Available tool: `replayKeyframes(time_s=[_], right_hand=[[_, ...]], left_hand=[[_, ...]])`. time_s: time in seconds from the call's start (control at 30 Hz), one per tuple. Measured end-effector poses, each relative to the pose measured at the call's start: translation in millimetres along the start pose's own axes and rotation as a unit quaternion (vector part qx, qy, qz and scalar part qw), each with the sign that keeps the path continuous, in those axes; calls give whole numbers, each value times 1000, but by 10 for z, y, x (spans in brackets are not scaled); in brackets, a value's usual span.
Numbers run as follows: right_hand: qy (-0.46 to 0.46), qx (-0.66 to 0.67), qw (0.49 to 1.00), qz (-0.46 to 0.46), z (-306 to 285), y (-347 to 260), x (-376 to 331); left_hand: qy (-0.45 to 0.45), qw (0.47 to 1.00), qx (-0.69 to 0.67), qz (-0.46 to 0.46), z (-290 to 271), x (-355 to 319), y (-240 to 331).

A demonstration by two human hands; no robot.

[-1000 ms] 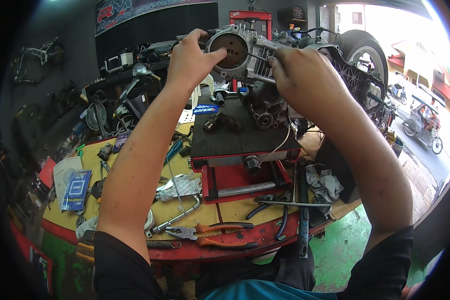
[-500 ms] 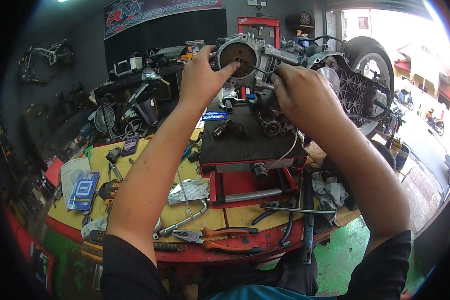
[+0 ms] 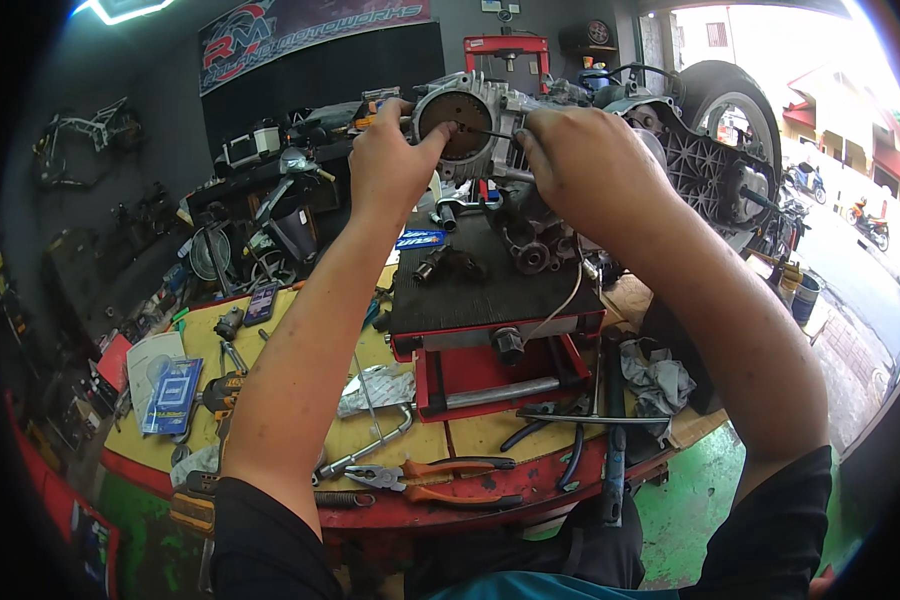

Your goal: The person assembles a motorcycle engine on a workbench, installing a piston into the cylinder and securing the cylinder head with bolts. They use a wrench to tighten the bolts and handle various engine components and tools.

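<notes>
An engine (image 3: 705,170) with a wheel attached stands across the far side of the bench. Its cylinder head faces me at the left end and holds a round brown toothed gear (image 3: 454,108). My left hand (image 3: 395,155) grips the head's left rim, with the thumb pressed near the gear's centre and the fingers partly hidden behind. My right hand (image 3: 595,150) is closed around a thin dark rod-like tool (image 3: 492,133). The tool's tip points at the gear's centre beside my left thumb; its handle end is hidden in my fist.
Below the engine is a red lift stand (image 3: 440,375) with a black ribbed top (image 3: 450,308). Orange-handled pliers (image 3: 460,465), an L-shaped wrench (image 3: 370,440), a hammer (image 3: 614,470) and a crumpled cloth (image 3: 658,375) lie nearer me. A phone (image 3: 261,303) and blue package (image 3: 173,395) lie left.
The view has shifted slightly, so the scene sits a little further left. Both hands keep their grip, and the tool still points at the gear's centre.
</notes>
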State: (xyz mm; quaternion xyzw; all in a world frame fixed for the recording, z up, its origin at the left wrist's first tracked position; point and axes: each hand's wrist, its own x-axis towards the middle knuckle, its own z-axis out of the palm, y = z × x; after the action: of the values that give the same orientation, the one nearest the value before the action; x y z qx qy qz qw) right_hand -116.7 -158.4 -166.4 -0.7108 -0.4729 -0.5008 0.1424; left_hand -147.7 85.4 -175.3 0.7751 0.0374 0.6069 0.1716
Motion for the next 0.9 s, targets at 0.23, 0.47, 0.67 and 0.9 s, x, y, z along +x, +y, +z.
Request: replayKeyframes(time_s=[0.23, 0.47, 0.67, 0.9], right_hand=[[-1, -1, 1000, 12, -27, 3, 48], [8, 15, 1000, 3, -50, 22, 48], [49, 3, 998, -37, 32, 107, 60], [56, -22, 998, -21, 64, 187, 31]], left_hand=[[4, 1000, -25, 8, 9, -16, -8], [-16, 1000, -15, -11, -22, -14, 28], [-1, 1000, -26, 3, 1, -18, -32], [-3, 1000, -4, 6, -12, -23, 4]])
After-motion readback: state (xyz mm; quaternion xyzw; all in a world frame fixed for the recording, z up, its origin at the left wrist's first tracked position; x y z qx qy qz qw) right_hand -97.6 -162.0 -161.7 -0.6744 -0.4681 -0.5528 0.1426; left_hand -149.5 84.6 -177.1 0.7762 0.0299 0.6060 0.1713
